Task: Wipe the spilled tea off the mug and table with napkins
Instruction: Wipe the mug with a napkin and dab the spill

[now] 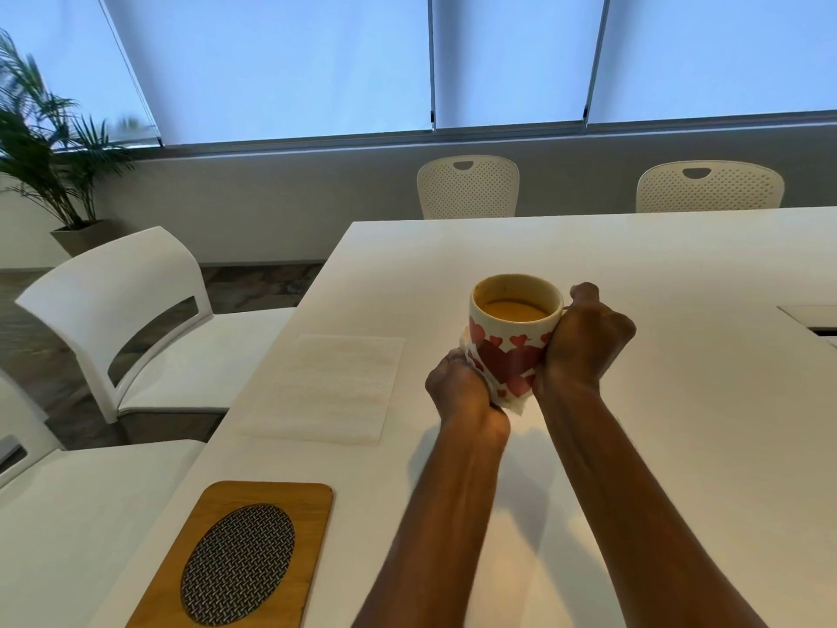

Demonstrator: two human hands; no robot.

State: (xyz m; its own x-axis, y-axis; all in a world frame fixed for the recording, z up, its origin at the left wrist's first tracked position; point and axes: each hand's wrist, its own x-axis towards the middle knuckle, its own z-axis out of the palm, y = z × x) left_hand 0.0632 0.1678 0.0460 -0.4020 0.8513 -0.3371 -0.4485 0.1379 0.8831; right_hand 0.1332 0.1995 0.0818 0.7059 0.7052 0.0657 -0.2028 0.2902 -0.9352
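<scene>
A white mug [507, 355] with red hearts holds milky tea and is lifted above the white table [679, 401]. My right hand [584, 342] grips it by the handle side. My left hand [462, 392] presses a white napkin [512, 405] against the mug's lower left side and base; a corner of the napkin hangs out below. A second napkin [326, 387] lies flat on the table to the left of the mug. No spilled tea on the table is clear to see.
A wooden trivet [240, 555] with an oval metal mesh inset lies near the table's front left edge. White chairs [136, 310] stand at the left, two more [469, 185] behind the far edge. A cable hatch [810, 317] is at the right. A potted plant [50, 165] stands far left.
</scene>
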